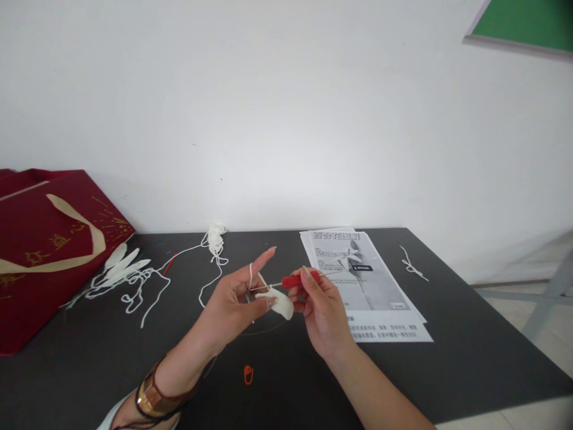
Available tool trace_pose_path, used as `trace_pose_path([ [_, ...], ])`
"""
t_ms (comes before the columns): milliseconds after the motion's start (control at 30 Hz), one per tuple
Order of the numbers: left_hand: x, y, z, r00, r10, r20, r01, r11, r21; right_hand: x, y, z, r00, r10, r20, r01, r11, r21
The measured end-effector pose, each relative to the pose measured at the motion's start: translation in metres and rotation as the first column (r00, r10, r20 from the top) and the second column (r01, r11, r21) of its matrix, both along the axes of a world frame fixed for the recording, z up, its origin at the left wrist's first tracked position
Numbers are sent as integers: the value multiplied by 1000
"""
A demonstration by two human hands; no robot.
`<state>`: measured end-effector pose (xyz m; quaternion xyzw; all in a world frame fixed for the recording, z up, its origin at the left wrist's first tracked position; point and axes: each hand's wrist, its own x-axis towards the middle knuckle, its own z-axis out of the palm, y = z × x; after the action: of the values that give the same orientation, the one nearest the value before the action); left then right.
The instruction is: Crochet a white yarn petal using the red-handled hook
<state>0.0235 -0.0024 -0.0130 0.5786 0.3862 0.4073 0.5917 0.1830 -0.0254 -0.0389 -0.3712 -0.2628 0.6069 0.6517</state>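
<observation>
My left hand pinches a small white crochet piece between thumb and fingers, its index finger raised with white yarn looped round it. My right hand grips the red handle of a crochet hook. The hook's thin metal shaft points left and meets the yarn at the top edge of the crochet piece. A thin wire curves below the piece. From a white yarn bundle at the back, a strand runs down toward my left hand.
White crocheted petal shapes with loose yarn lie by a dark red bag at left. Printed sheets lie under my right hand's far side. An orange stitch marker is in front; a yarn scrap lies right. A wall borders the dark table.
</observation>
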Motion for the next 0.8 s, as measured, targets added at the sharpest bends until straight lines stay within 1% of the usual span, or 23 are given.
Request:
trace_pose_path([
  [67,1,0,-2,998,42,-51,-40,998,49,0,-1,-1,996,-33,83,31,999,31],
  [133,3,0,-4,993,96,-73,-90,993,75,1,-3,-2,970,-102,219,80,991,110],
  [167,4,0,-5,990,123,-69,-118,991,69,1,-5,-2,941,-151,302,103,980,168],
  [233,7,-1,-6,988,155,-24,-155,988,18,1,-9,-3,839,-267,474,123,942,312],
  [300,9,-1,-6,982,183,55,-180,982,-56,1,-15,-4,690,-392,609,75,875,478],
  [367,12,-2,-6,966,216,139,-199,972,-124,1,-18,-5,562,-511,650,-33,772,635],
  [433,14,-3,-5,948,243,207,-207,961,-182,2,-20,-4,474,-609,636,-134,664,736],
  [467,16,-4,-4,939,250,235,-202,957,-209,2,-19,-3,442,-644,624,-170,623,763],
  [500,17,-5,-4,932,253,259,-194,953,-231,2,-19,-2,416,-669,616,-191,598,778],
  [533,18,-7,-4,925,255,280,-188,951,-246,2,-18,-2,396,-685,611,-205,582,787],
  [633,19,-9,-4,908,243,342,-155,951,-267,4,-16,-2,366,-695,618,-240,571,785],
  [700,16,-7,-3,888,222,402,-95,945,-312,6,-16,-4,358,-699,619,-279,553,785],
  [767,12,-4,-2,869,199,453,-12,924,-382,7,-16,-6,394,-682,616,-297,540,787],
  [800,9,-2,-1,865,187,465,24,912,-410,8,-15,-7,438,-652,618,-283,553,784],
])
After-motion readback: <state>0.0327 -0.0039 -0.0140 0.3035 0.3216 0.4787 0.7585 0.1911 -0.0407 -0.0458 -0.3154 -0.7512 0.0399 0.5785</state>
